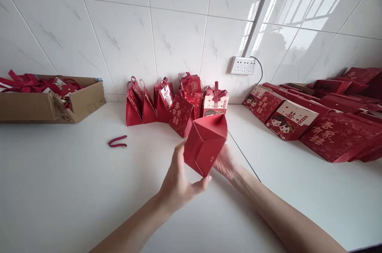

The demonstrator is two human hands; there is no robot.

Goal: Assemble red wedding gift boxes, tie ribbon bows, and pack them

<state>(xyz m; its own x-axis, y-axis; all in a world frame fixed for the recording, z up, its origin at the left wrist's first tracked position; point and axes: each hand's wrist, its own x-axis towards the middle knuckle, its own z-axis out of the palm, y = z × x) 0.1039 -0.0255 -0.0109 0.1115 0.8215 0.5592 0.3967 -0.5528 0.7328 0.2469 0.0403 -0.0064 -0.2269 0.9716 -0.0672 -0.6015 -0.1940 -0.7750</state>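
A red paper gift box (205, 143), partly folded and tilted, is held above the white counter between both hands. My left hand (179, 181) grips its lower left side with thumb and fingers wrapped round it. My right hand (225, 161) supports it from behind and below, fingers mostly hidden by the box. A loose red strap handle (117, 141) lies on the counter to the left.
Several finished red gift boxes (179, 104) stand against the tiled wall. A cardboard carton (53, 104) with red straps sits far left. Stacks of flat red box blanks (322, 121) lie at right. A wall socket (242, 65) is above.
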